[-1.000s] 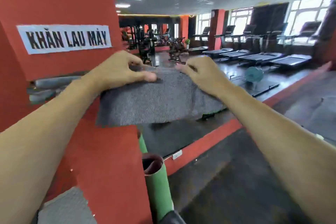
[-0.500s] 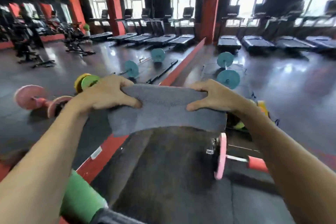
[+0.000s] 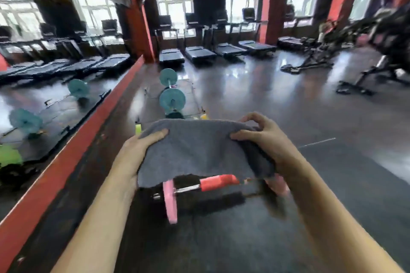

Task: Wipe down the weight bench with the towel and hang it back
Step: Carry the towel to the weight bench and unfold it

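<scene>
**gymrat_q:** Towel (image 3: 199, 150) question — how's it going to handle for wiping a bench? Grey terry-looking thing, held up at chest height over the dark floor mat (image 3: 221, 239), nowhere near any padding yet.

**matside:** Soft, light and floppy, I'd guess. It sags between the two grips and the bottom edge hangs loose above the pink barbell (image 3: 199, 186). No stiffness at all, so it'll bunch up if you push it one-handed from a corner.

**gymrat_q:** And the grips?

**matside:** Left hand (image 3: 135, 155) is clamped on the left edge, thumb on top and fingers wrapped underneath. Right hand (image 3: 264, 139) pinches the right end, thumb pressed onto the cloth, index finger curled up clear of it. Both closed on fabric, stretched across the top fold.

**gymrat_q:** Where would you hold it for the wipe?

**matside:** Fold it into a pad and press with a flat palm — edges tucked in. A bench (image 3: 381, 71) shows far right, blurry, well apart from the hands.
</scene>
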### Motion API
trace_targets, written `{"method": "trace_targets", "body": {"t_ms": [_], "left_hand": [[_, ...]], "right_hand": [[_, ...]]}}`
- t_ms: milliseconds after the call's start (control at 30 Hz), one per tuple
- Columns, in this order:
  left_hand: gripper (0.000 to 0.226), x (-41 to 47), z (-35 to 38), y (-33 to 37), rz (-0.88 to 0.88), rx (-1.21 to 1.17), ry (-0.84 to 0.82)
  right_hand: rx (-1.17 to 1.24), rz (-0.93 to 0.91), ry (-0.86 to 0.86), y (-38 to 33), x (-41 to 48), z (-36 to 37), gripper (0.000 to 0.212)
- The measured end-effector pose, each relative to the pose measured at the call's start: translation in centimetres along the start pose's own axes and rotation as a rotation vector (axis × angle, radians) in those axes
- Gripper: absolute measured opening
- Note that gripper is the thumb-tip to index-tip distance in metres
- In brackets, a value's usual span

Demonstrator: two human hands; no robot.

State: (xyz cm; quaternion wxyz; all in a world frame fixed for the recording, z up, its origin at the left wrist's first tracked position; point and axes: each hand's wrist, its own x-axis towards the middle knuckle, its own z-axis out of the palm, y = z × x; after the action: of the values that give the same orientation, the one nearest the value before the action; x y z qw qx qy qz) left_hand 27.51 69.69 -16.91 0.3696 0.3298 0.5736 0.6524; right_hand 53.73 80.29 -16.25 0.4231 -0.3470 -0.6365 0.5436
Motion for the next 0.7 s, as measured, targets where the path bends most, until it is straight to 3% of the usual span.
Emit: {"method": "trace_targets", "body": {"t_ms": [67,167,267,333,400,467,700], "left_hand": [[0.013,0.6,6.1,-1.6,0.145,0.081,-0.011],[0.013,1.1,15.2,-4.0,0.255,0.142,-0.17],[0.014,2.2,23.4,-6.6,0.163,0.114,-0.33],[0.028,2.9,28.7,-8.3,0.05,0.088,-0.461],[0.05,3.5,33.7,-10.0,-0.081,0.007,-0.606],[0.056,4.0,38.8,-11.5,-0.154,-0.058,-0.738],[0.037,6.6,58.8,-15.8,-0.029,-0.064,-0.824]], "right_hand": [[0.001,0.042,0.108,1.2,-1.0,-5.4,0.032],[0.043,0.173,0.262,2.4,-3.3,-13.5,0.037],[0.225,0.283,0.322,3.6,-6.4,-21.2,0.054],[0.307,0.279,0.411,4.7,-8.4,-25.7,0.058],[0.339,0.241,0.579,6.0,-9.9,-29.8,0.053],[0.295,0.182,0.766,7.5,-10.7,-33.7,0.048],[-0.024,0.061,1.043,10.3,-9.3,-48.1,0.061]]}}
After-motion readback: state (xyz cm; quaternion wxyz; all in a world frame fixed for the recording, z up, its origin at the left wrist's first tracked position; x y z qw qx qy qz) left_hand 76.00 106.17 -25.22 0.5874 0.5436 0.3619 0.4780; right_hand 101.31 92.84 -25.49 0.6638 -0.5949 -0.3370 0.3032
